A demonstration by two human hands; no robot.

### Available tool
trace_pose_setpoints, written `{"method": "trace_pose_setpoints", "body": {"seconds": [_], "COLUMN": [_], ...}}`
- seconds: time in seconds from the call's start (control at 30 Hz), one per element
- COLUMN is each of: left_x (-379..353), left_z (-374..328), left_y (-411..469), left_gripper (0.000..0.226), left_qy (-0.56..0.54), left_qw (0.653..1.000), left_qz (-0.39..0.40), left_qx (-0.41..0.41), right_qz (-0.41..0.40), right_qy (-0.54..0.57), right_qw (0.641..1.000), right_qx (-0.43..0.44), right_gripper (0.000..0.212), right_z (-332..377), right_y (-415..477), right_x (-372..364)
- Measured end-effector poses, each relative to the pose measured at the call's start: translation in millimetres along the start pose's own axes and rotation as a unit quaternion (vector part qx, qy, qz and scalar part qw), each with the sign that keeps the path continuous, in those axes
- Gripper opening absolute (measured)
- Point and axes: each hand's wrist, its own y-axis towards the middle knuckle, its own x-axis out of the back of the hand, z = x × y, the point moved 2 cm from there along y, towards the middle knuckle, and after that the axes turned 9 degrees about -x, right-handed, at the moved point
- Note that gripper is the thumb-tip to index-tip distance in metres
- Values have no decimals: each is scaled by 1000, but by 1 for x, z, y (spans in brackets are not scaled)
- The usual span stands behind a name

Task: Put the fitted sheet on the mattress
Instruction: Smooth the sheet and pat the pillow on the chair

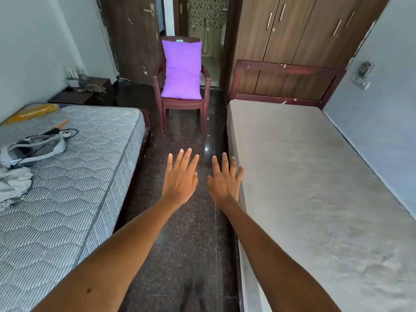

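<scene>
I stand in the aisle between two beds. My left hand point(180, 176) and my right hand point(225, 181) are stretched out side by side over the dark floor, backs up, fingers straight and spread, holding nothing. A bare grey mattress point(315, 188) lies on the right bed, its near edge just right of my right hand. On the left is a quilted grey-striped mattress point(74, 188). A crumpled pale cloth point(13, 185) lies at the far left edge of that mattress; I cannot tell whether it is the fitted sheet.
A headset with a cable point(33, 147) lies on the left mattress. A brown chair point(182, 104) holding a purple pillow point(182, 68) stands at the aisle's far end. Behind it are a door and wardrobes point(292, 37). A dark nightstand point(83, 93) sits at back left.
</scene>
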Motion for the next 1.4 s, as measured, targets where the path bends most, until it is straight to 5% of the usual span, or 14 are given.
{"method": "trace_pose_setpoints", "body": {"seconds": [0.93, 1.4], "left_x": [-217, -336], "left_z": [364, 546], "left_y": [459, 718], "left_gripper": [54, 41], "left_qy": [-50, -71], "left_qw": [993, 994], "left_qz": [22, -4], "left_qx": [108, 77], "right_qz": [27, 33], "right_qy": [-16, 2], "right_qw": [998, 998], "right_qx": [57, 45], "right_gripper": [61, 62], "right_z": [173, 264], "right_y": [595, 915], "right_x": [-119, -182]}}
